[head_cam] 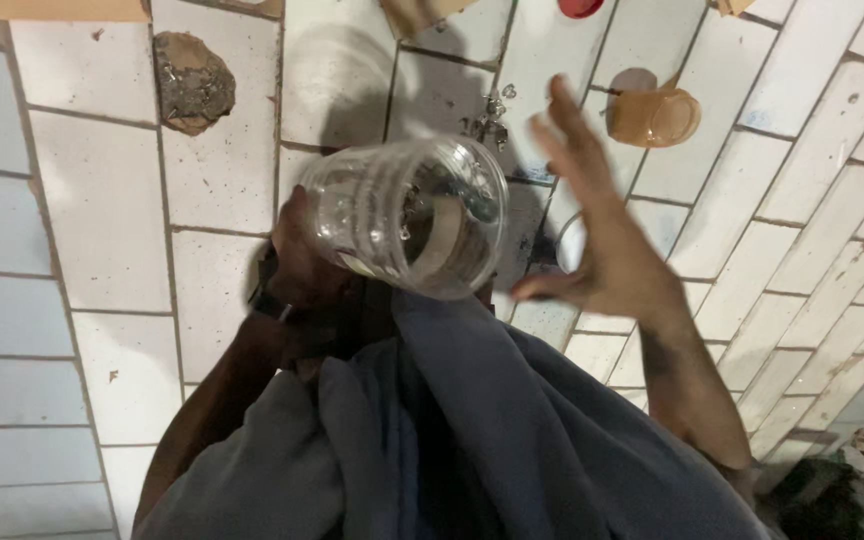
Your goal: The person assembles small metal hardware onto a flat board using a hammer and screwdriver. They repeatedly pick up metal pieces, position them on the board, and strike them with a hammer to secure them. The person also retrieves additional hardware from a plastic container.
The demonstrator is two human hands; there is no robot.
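Note:
My left hand [302, 270] grips a clear ribbed plastic jar [407, 215] by its base, tilted so that its open mouth faces the camera. A little water seems to sit inside it. My right hand [602, 240] hovers just right of the jar's mouth, fingers spread, holding nothing. A dark watch or band shows on my left wrist. Grey-blue cloth [472, 440] covers my lap below both hands.
White tiled floor [102, 200] lies underneath. A lump of brown-grey mud or stone [192, 82] sits at upper left. A brown-filled plastic cup [657, 115] lies on its side at upper right, a red lid [580, 7] at the top edge, dark debris [852, 480] at lower right.

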